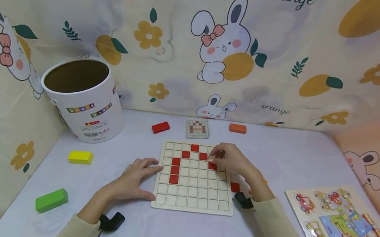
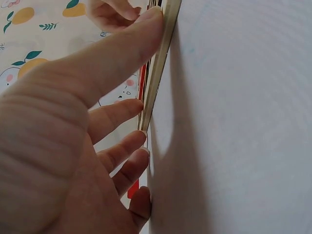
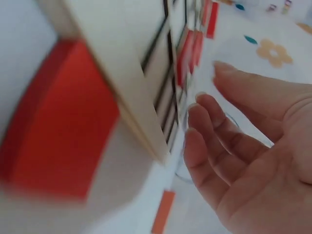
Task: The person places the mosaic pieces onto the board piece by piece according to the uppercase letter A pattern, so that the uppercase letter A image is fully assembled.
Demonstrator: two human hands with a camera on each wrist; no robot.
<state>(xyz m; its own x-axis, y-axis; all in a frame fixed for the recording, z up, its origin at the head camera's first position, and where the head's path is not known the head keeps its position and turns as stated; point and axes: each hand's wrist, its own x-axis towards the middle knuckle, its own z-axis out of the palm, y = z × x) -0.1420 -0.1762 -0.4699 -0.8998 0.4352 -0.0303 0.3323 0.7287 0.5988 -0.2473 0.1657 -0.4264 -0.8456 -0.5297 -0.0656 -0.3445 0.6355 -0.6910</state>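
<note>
A square wooden grid board [image 1: 194,192] lies on the table with several red tiles [image 1: 175,170] in its cells, forming part of an outline. My left hand [image 1: 134,179] is at the board's left edge, thumb near the lower corner and fingers spread higher up. In the left wrist view, the thumb [image 2: 122,53] presses against the board's rim. Over the board's upper right is my right hand [image 1: 229,158], fingertips close above a red tile [image 1: 212,165]. The right wrist view shows its thumb and fingers bent loosely and apart, with nothing seen between them.
A small pattern card [image 1: 197,129] lies behind the board, between a red block [image 1: 160,127] and an orange block [image 1: 237,128]. Another red block [image 1: 235,187] is beside the right edge. Left are a white bucket [image 1: 91,121], yellow block [image 1: 80,157] and green block [image 1: 52,200]; right, a picture puzzle [image 1: 312,208].
</note>
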